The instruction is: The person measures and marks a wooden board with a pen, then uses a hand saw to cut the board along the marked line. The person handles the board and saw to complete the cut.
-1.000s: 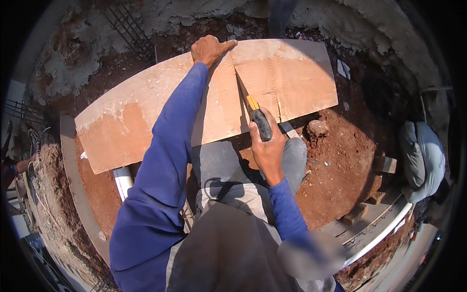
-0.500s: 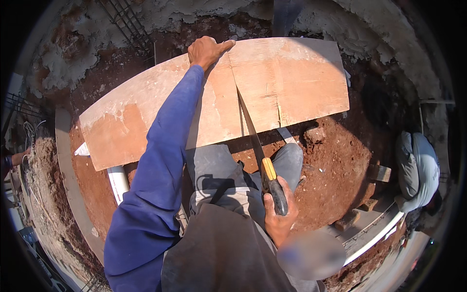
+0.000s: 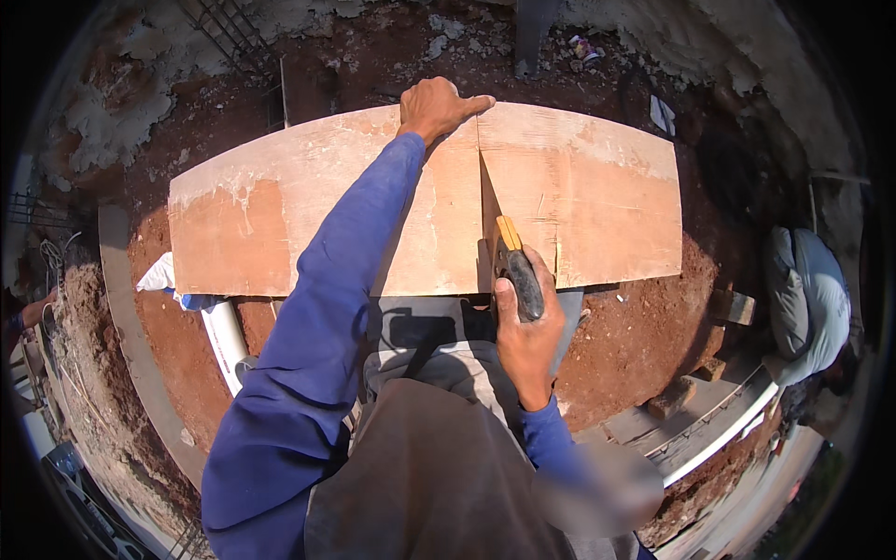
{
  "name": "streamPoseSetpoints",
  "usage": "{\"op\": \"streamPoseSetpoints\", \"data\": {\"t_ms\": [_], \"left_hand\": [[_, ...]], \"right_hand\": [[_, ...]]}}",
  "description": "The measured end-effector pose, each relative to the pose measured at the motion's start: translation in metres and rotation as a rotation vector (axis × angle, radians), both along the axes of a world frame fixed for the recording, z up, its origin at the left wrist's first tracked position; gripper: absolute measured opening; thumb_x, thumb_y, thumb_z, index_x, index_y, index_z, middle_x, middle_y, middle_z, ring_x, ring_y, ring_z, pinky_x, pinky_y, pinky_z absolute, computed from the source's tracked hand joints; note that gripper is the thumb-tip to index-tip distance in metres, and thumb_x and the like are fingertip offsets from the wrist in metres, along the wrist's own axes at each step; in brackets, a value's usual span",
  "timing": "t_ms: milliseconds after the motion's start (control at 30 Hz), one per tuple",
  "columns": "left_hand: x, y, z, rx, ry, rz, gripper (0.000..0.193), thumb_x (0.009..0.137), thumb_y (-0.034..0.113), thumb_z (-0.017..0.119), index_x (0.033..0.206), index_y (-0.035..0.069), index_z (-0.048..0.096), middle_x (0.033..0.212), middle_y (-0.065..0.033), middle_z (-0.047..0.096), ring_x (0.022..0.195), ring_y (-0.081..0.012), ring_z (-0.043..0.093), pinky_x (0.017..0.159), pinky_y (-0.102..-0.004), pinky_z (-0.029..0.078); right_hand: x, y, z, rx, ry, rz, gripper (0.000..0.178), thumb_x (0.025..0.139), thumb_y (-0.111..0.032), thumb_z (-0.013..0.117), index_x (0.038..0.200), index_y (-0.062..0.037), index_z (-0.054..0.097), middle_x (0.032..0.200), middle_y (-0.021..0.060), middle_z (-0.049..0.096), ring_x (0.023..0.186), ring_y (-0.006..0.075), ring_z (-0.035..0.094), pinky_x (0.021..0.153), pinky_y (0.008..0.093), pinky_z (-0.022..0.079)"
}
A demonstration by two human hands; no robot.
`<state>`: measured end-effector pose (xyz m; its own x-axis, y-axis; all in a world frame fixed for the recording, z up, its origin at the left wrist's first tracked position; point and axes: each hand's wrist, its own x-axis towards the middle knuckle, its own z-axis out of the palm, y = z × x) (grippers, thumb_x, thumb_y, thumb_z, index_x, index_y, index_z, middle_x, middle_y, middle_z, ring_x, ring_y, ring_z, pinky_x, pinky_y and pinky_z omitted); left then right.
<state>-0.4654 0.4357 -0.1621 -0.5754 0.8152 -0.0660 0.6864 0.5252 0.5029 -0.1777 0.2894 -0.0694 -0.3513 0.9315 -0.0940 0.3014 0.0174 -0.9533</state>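
Note:
A wide plywood board (image 3: pixel 616 205) lies across in front of me, over my legs. My left hand (image 3: pixel 435 112) grips its far edge, fingers curled over and the thumb stretched to the right along the edge. A dark cut line starts close by the thumb. In that cut sits the blade of a handsaw (image 3: pixel 508 233), which has a yellow and black handle. My right hand (image 3: pixel 534 341) is wrapped round the handle, above the board's near edge. The blade's lower part is hidden beneath the board.
White pipes lie on the reddish soil, one (image 3: pixel 222 341) left of my legs and another (image 3: pixel 714 457) at lower right. Wood blocks (image 3: pixel 733 306) rest to the right. A bent-over person (image 3: pixel 810 303) is at far right. Rebar (image 3: pixel 224 33) sticks out at upper left.
My right hand has pushed the saw forward, so the handle is now over the board and less blade shows. The board appears lower and more level in view. My left hand keeps its hold.

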Motion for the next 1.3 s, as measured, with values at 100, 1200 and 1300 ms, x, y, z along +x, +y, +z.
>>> {"op": "streamPoseSetpoints", "data": {"t_ms": [100, 1200, 1300], "left_hand": [[-0.020, 0.003, 0.003, -0.002, 0.076, 0.025, 0.067, 0.073, 0.067, 0.071, 0.065, 0.000, 0.072, 0.065, -0.0180, 0.068, 0.062, -0.0312, 0.067, 0.063, -0.0414, 0.050], [-0.062, 0.012, 0.038, 0.221, 0.235, 0.106, 0.067, 0.063, 0.073, 0.075, 0.061, 0.007, 0.072, 0.055, -0.0094, 0.064, 0.048, -0.0210, 0.061, 0.050, -0.0350, 0.047], [-0.073, 0.008, 0.026, 0.218, 0.391, 0.181, 0.067, 0.063, 0.073, 0.075, 0.061, 0.006, 0.072, 0.056, -0.0104, 0.065, 0.049, -0.0222, 0.062, 0.051, -0.0343, 0.046]], "right_hand": [[-0.016, 0.019, -0.012, 0.096, -0.014, 0.027, 0.046, 0.092, -0.015, 0.069, 0.131, 0.0047, 0.055, 0.115, 0.0228, 0.068, 0.107, 0.0265, 0.068, 0.091, 0.0349, 0.052], [-0.003, 0.027, 0.005, 0.129, -0.052, 0.126, 0.043, 0.091, -0.014, 0.071, 0.126, 0.0070, 0.059, 0.100, 0.0173, 0.071, 0.088, 0.0169, 0.068, 0.078, 0.0294, 0.054], [-0.019, 0.032, -0.001, 0.002, -0.030, 0.148, 0.042, 0.090, -0.010, 0.071, 0.127, 0.0050, 0.059, 0.105, 0.0185, 0.071, 0.093, 0.0200, 0.070, 0.080, 0.0297, 0.054]]}}
